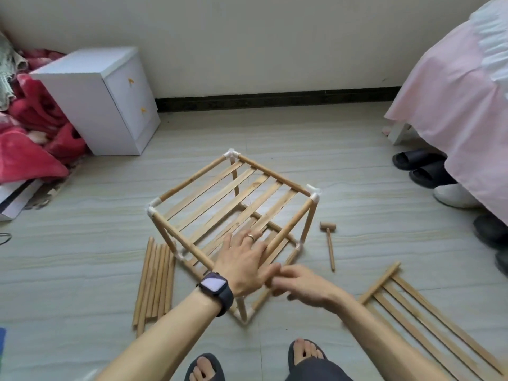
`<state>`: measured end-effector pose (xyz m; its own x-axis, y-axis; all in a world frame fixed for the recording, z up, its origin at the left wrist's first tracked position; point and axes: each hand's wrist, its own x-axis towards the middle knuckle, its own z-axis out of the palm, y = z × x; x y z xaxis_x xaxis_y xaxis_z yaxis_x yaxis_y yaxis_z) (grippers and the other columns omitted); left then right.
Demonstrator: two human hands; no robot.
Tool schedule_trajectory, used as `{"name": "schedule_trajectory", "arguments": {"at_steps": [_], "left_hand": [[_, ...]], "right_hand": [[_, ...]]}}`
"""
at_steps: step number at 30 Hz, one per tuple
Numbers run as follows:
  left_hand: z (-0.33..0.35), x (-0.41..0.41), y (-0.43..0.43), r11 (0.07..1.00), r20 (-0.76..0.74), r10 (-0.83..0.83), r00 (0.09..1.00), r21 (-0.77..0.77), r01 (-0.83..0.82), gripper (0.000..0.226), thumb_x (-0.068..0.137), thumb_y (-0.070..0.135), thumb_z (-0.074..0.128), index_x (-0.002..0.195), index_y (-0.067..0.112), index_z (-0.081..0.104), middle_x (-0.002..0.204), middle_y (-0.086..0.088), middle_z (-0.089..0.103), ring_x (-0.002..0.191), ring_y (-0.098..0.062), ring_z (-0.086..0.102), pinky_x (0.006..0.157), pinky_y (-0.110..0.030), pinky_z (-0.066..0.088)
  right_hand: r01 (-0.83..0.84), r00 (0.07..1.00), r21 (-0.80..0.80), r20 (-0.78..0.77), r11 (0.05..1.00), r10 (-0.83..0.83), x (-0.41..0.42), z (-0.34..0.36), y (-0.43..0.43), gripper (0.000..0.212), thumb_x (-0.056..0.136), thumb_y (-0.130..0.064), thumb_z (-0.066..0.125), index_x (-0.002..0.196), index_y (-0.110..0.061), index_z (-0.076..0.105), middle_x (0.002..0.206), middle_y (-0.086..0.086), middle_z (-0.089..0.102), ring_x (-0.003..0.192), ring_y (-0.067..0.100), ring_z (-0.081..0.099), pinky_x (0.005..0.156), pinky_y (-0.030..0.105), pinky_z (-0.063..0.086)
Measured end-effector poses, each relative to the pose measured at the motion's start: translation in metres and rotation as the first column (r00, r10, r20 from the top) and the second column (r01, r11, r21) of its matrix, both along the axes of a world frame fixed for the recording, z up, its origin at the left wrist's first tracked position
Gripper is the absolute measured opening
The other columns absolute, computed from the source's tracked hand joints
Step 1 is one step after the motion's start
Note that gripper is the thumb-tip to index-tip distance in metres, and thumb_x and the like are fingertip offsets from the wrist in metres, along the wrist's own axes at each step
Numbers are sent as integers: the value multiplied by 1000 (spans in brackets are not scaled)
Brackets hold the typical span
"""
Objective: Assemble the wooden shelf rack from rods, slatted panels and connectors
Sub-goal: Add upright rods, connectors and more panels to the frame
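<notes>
- Your right foot in a dark sandal (305,351) is closest, just short of the rack's near bottom corner.
- Left of the rack, a bundle of loose pale wooden rods (155,281) lies on the floor, long axes running away from you.
- Your left hand (242,265) lies spread flat on the near top corner of the cube-shaped rack of pale rods and slats (228,193).
- The next move likely turns on that corner. Two top rods meet there, running back-left and back-right to white plastic connectors (232,154). Your hands hide whether it has its own cap.
- Your right hand (302,287) is curled just beside your left thumb; blur hides whether it pinches anything.
- Further right lie a small wooden mallet (328,237) and a spare slatted wooden panel (428,325).
</notes>
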<state>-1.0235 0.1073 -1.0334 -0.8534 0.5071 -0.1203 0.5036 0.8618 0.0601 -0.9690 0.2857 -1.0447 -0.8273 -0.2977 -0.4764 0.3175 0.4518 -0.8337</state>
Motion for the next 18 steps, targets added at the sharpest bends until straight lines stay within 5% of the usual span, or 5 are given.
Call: {"name": "schedule_trajectory", "arguments": {"at_steps": [2,6,9,12,18], "left_hand": [[-4,6,-11,999,12,-16,1000,-32,16,43,98,48,40,137,30,42,157,-1,29,145,-23,21,116,-43,22],[-1,6,-38,995,75,-102,992,14,102,37,97,38,50,133,34,47,163,6,14,143,-22,25,114,-39,24],[4,0,-68,999,158,-49,986,-3,50,35,95,39,58,128,45,49,159,8,21,136,-23,31,113,-44,28],[10,-14,-101,993,81,74,994,-95,-66,34,96,25,57,123,45,54,154,6,32,135,-21,33,111,-43,30],[21,-21,-109,951,-12,236,972,-203,-233,42,90,24,50,130,38,50,155,-4,34,141,-25,31,116,-44,26]], "right_hand": [[260,963,26,-76,965,-258,-5,0,28,18,102,-26,57,102,-15,72,106,6,75,88,10,71,74,29,50],[671,712,20,-297,741,-636,-24,4,81,19,100,-39,59,106,-21,64,105,-2,69,103,21,67,94,47,53],[685,691,-13,-305,729,-655,-37,12,95,39,100,-49,54,119,-16,59,101,-7,62,99,14,61,89,38,46],[601,788,51,-204,798,-581,-43,11,87,56,103,-55,45,126,-7,59,115,9,65,109,28,60,93,41,45],[459,885,-115,147,881,-442,-13,-12,37,40,100,-51,56,104,-16,73,97,1,75,77,15,66,63,26,45]]}}
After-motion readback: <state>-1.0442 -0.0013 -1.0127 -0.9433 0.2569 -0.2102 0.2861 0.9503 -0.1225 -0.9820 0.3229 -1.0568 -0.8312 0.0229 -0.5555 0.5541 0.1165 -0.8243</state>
